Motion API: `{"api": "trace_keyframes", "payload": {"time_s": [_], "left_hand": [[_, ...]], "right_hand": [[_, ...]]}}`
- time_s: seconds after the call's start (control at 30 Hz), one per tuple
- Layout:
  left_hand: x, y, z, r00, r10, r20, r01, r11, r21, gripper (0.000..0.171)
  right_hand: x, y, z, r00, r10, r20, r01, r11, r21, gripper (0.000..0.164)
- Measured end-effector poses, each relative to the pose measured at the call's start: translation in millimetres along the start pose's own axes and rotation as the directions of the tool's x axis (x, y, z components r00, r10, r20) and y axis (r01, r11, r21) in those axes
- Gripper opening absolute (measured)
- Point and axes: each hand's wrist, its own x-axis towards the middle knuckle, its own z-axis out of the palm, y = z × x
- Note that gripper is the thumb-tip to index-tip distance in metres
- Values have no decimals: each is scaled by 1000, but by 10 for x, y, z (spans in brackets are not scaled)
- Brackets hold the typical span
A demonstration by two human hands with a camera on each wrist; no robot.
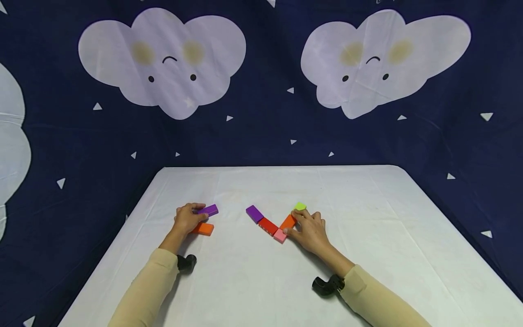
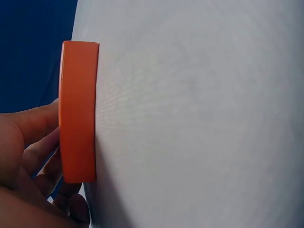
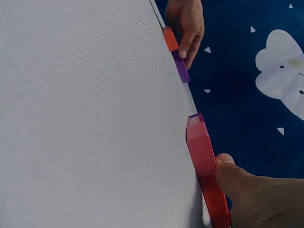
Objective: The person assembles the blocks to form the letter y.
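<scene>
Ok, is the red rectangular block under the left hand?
No, the red rectangular block lies between a purple rectangular block and a pink block, apart from the left hand.

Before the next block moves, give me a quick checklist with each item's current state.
1. Left hand holding the left-side purple block: ok, it grips one end.
2. Left-side orange block apart from the red block: ok, a stretch of table lies between them.
3. Red block meeting the pink block: ok, they appear to touch.
4. Right hand clear of the row's orange block: not ok, it is touching it.
5. Lime block touching the row's orange block: cannot tell, the right hand hides the join.
</scene>
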Motion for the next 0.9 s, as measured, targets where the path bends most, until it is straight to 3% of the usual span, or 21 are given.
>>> {"api": "trace_keyframes", "payload": {"time_s": [0.27, 0.53, 0.9], "left_hand": [[-10, -4, -8, 1000, 0, 14, 0, 1000, -1, 36], [-38, 7, -6, 1000, -26, -17, 25, 998, -59, 38], [-292, 249, 33, 994, 73, -81, -83, 989, -124, 36]], "right_hand": [[-1, -1, -4, 1000, 1, 0, -1, 1000, 0, 66], [-7, 0, 1, 1000, -7, -7, 7, 1000, -2, 65], [-3, 0, 0, 1000, -13, -4, 13, 1000, -8, 66]]}}
